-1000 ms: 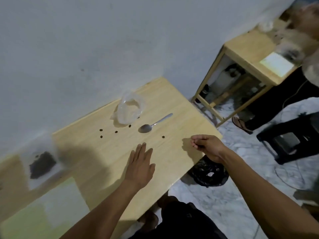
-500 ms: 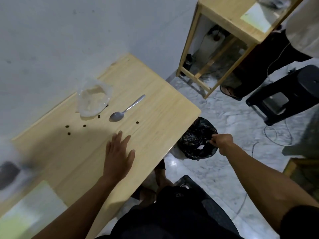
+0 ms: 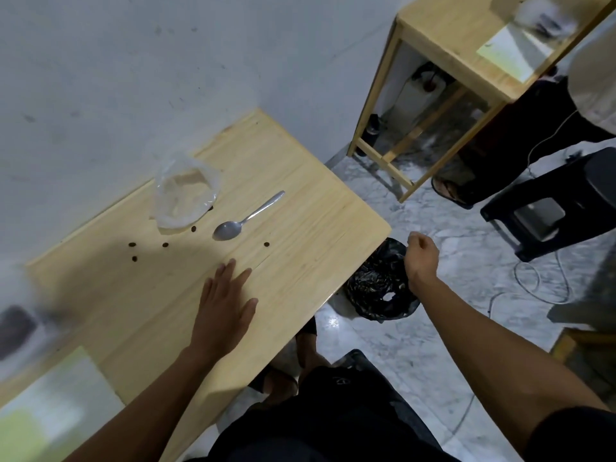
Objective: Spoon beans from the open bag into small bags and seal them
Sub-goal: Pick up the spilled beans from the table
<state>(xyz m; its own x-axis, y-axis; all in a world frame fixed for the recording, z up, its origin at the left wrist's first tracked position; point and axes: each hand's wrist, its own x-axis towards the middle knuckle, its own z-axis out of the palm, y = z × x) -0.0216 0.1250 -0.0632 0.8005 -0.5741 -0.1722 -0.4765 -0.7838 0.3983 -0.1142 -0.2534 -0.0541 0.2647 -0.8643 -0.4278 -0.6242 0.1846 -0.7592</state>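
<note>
From the head view, the wooden table (image 3: 300,228) is standing against the pale wall, its rounded right corner hanging over a black-lined bin (image 3: 376,288) on the marble floor. The left hand (image 3: 226,295) is lying flat on the table near its front edge, fingers straight and slightly spread, holding nothing. The right hand (image 3: 420,253) is hovering off the table, above the bin, with its fingers curled in; whether anything small is sitting inside the fist cannot be told. Bare wood is stretching between the left hand and the things farther back, and floor is showing between the table, a second wooden table (image 3: 450,38) at upper right and a black stool (image 3: 550,201).

The clear plastic bag (image 3: 185,195) is sitting crumpled near the wall, its mouth gaping open and its inside looking pale, with no beans plainly showing in it. The spoon (image 3: 246,218) is lying just to its right, bowl toward the person and handle pointing up and to the right, touching neither the bag nor a hand. Loose beans (image 3: 133,251) are lying scattered on the wood in front of the bag, and one more is lying in front of the spoon.

At the far left edge a blurred bag with dark contents (image 3: 16,325) is sitting on the table, too smeared to read. The lower left corner is showing only a pale green and white blur.
</note>
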